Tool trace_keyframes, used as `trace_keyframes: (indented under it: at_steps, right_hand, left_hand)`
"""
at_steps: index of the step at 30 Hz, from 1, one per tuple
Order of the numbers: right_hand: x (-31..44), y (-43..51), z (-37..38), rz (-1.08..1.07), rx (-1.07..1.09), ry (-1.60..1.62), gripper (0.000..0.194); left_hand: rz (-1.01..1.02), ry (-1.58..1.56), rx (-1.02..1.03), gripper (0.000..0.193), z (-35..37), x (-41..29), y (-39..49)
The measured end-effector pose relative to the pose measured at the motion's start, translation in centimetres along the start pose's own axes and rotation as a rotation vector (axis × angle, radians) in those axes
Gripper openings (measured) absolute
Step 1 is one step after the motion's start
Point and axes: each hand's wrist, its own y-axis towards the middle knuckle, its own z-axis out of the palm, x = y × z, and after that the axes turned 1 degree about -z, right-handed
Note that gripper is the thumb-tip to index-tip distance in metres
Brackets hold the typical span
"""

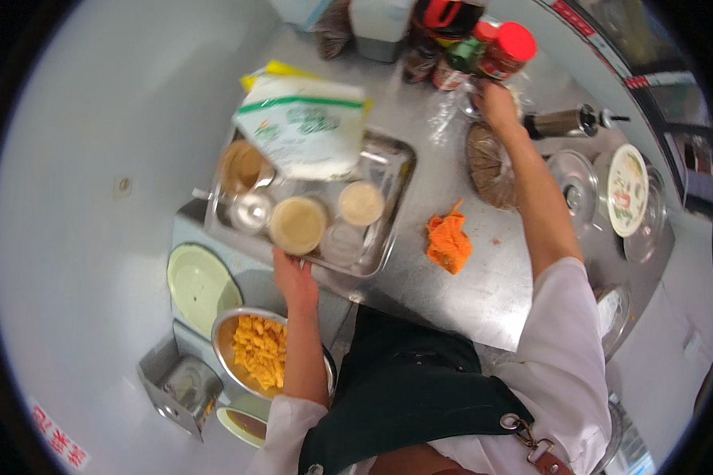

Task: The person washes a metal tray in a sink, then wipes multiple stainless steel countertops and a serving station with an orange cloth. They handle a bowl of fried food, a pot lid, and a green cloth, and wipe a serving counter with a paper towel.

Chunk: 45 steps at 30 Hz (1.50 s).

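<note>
My left hand (297, 282) grips the near rim of a rectangular metal tray (405, 178); its fingertips are hidden beside a tub of beige contents (299, 225). A smaller round tub (361, 203), a clear empty-looking cup (342, 242), a brown-filled container (245, 169) and a shiny round lid or container (252, 212) share the tray. Over its far side lies a white and green printed bag (309, 127). My right hand (494, 104) reaches across the metal table (416, 285) to clear plastic beside the jars; its fingers are partly hidden. A bag of brown contents (488, 166) lies beneath the right forearm.
A red-lidded jar (511, 50) and bottles stand at the back. An orange cloth (449, 240) lies mid-table. To the right are a metal cylinder (561, 123), clear lids (572, 187) and a patterned bowl (628, 190). Lower left, a metal bowl (220, 341) holds orange-yellow pieces.
</note>
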Motion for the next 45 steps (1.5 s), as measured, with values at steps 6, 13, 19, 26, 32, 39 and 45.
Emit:
trace_keyframes:
  at_steps: [6, 13, 19, 26, 32, 39, 45]
  right_hand:
    - [0.8, -2.1, -1.8, 0.049, -0.166, -0.003, 0.032]
    - [15.4, -13.0, -6.7, 0.192, -0.324, 0.795, 0.021]
    - [35.9, -11.3, -1.6, -0.482, 0.077, 0.747, 0.019]
    - [42.2, -0.9, 6.0, -0.559, 0.124, 0.384, 0.018]
    - [41.1, -3.4, 4.9, -0.677, -0.183, 0.24, 0.015]
    - [19.3, -13.1, -3.9, -0.12, -0.289, 0.547, 0.008]
    - [-6.7, 0.9, -2.0, 0.053, -0.218, -0.482, 0.032]
  left_hand:
    - [0.15, 0.068, 0.058, 0.045, 2.0, -0.9, 1.9]
    - [0.484, 0.309, -0.075, 0.05, 0.6, -1.6, 0.2]
    - [0.554, 0.279, 0.002, 0.047, -0.6, -2.6, 0.6]
    - [0.563, 0.246, -0.023, 0.046, -3.6, -1.9, -1.1]
    - [0.51, 0.246, 0.023, 0.045, -3.9, -2.0, -1.4]
    - [0.586, 0.387, 0.072, 0.042, -1.7, -4.0, -1.9]
    - [0.609, 0.431, 0.097, 0.038, 1.4, -4.5, -2.8]
